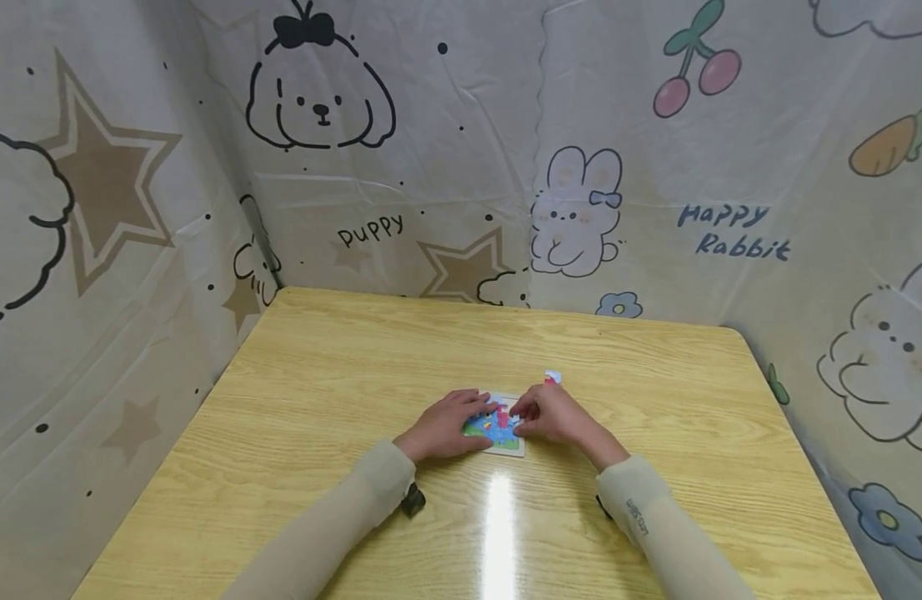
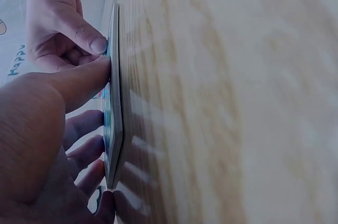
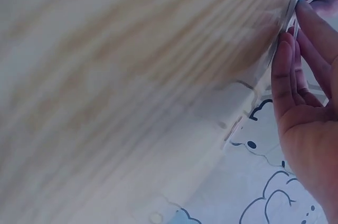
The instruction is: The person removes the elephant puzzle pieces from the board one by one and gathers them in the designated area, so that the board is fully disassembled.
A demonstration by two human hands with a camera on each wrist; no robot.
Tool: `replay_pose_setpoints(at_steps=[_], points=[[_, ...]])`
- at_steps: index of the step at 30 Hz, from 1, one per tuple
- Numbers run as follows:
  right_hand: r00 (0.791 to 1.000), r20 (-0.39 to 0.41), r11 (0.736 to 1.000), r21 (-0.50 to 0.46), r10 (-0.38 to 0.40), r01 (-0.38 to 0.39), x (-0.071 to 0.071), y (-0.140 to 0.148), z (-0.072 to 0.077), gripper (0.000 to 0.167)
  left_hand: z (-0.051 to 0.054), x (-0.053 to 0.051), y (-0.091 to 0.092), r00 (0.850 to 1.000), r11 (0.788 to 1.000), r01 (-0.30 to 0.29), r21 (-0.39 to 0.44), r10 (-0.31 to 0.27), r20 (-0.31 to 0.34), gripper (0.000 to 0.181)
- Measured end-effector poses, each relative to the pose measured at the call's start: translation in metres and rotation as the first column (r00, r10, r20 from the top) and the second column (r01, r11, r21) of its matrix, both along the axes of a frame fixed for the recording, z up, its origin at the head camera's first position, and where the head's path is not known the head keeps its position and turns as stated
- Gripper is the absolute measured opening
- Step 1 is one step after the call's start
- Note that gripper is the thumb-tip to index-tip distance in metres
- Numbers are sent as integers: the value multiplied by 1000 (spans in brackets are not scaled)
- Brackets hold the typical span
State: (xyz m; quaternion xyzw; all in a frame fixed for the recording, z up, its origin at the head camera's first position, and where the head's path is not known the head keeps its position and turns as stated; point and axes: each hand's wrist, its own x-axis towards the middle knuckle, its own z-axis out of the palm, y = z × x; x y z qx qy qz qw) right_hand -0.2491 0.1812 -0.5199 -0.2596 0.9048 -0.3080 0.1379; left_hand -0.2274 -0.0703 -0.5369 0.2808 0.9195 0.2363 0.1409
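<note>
Left hand (image 1: pixel 449 425) lies relaxed over the jigsaw puzzle (image 1: pixel 503 433) on the bench (image 1: pixel 626 358), right hand (image 1: pixel 554 415) curled at its right side, whether its grip pinches anything I can't tell, apparently fitting a piece, next needing careful alignment

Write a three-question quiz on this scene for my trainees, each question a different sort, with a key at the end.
1. True or false: the left hand and the right hand are both at the picture board.
2. In the head view, where is the small pink-and-white piece?
A) Left of the left hand
B) Just beyond the right hand
C) Under the left hand
3. Fill in: the word below the dog drawing on the backdrop reads ____.

Key: 1. True. 2. B. 3. Puppy.
</note>
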Motion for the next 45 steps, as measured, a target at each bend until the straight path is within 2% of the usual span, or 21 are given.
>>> replay_pose_setpoints(at_steps=[9,14,23,35,39,45], points=[[993,-111,997,68,47,-39,4,0,2,22,-1,-1,0,1000,1000,4,-9,-4,-3,69],[991,-125,996,76,56,-47,5,1,1,22,-2,-2,1,1000,1000,2,-6,-2,2,69],[990,-129,997,60,64,-57,4,4,1,23,1,0,1,1000,1000,-7,-16,7,15,69],[993,-110,999,27,32,-30,4,11,3,25,0,0,1,1000,1000,-7,-22,7,9,70],[993,-115,999,32,9,-5,2,16,4,26,1,0,1,1000,1000,-6,-15,6,6,69],[996,-70,997,39,-62,65,0,29,8,27,1,1,1,1000,1000,-10,-13,11,7,70]])
